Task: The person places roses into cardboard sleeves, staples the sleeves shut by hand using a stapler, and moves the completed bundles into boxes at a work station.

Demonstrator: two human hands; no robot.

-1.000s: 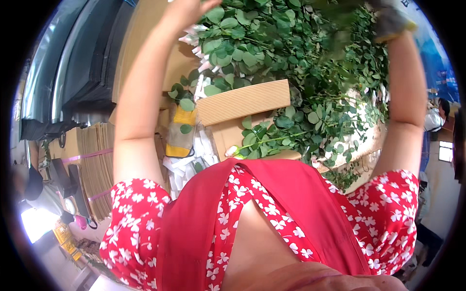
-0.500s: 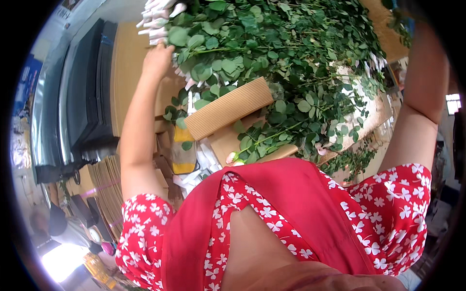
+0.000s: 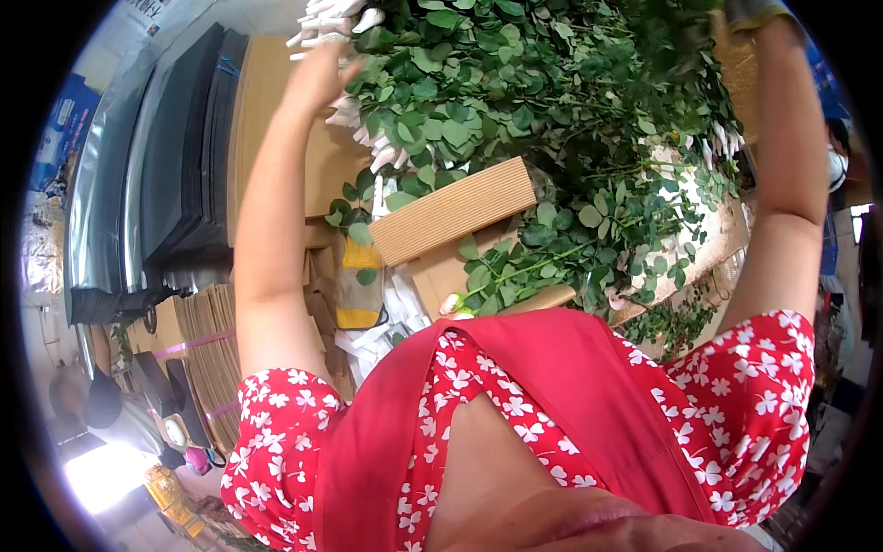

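Observation:
A broad heap of leafy green rose stems (image 3: 515,101) lies ahead of me. White-sleeved flower heads (image 3: 331,23) stick out at its left end. My left hand (image 3: 320,78) is beside them, thumb apart from the fingers, with nothing visible in its grip. Far right, at the upper edge, is my right hand (image 3: 759,14) in a grey and yellow glove; blur and the picture's edge hide its fingers. Dark, smeared leaves are close to that glove. A corrugated cardboard strip (image 3: 453,212) rests across the near side of the heap, with a pale rose (image 3: 451,304) below it.
Dark sheets in clear film (image 3: 184,156) stand at the left beside a brown cardboard panel (image 3: 262,138). Bundled flat cardboard (image 3: 207,350) stands nearer. A grey and yellow glove (image 3: 361,290) lies by white strips (image 3: 395,313). Another person (image 3: 120,409) is at the lower left.
My left hand has moved up to the white-sleeved heads, its thumb now apart. My right hand has shifted slightly left, and its glove now shows; leaves near it are blurred.

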